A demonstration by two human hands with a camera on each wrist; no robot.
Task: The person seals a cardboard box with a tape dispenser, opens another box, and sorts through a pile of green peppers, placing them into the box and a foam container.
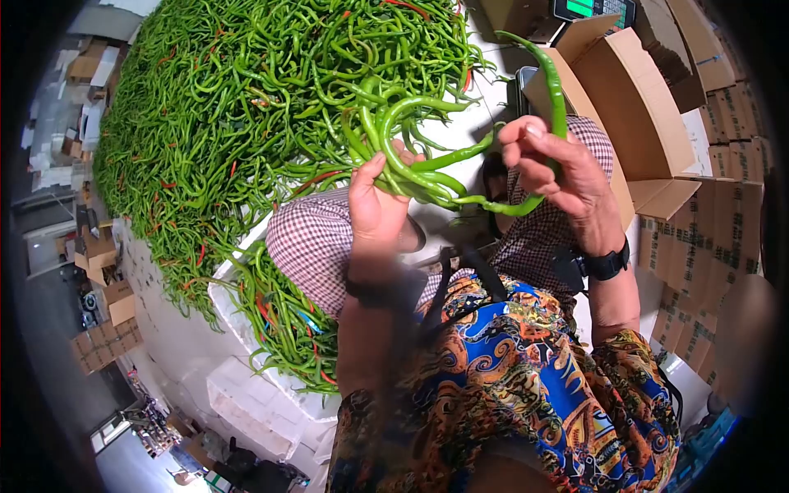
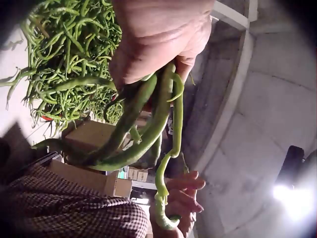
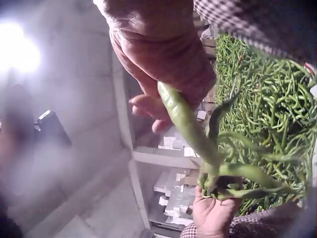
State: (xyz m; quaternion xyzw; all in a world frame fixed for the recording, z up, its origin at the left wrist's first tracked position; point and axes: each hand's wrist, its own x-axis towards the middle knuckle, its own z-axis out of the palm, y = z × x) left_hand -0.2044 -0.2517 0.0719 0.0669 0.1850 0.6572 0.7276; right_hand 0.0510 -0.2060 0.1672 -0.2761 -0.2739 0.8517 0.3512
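Observation:
My left hand (image 1: 380,201) grips several long green peppers (image 1: 400,177), their curved ends sticking out past the thumb. In the left wrist view the bunch (image 2: 148,134) hangs below the left palm (image 2: 158,39). A long pepper (image 1: 552,86) stands up through my right hand (image 1: 571,177), which holds it with curled fingers. Another pepper (image 1: 514,207) spans from the bunch to the right hand's underside. The right wrist view shows a pepper (image 3: 183,119) running from under the right hand (image 3: 163,54) toward the bunch in the left hand (image 3: 215,213).
A large heap of green peppers (image 1: 230,107), with a few red ones, lies ahead and left. A white container (image 1: 316,404) of peppers is beside my left knee. An open cardboard box (image 1: 649,107) stands at the right, near a scale with a green display (image 1: 581,6).

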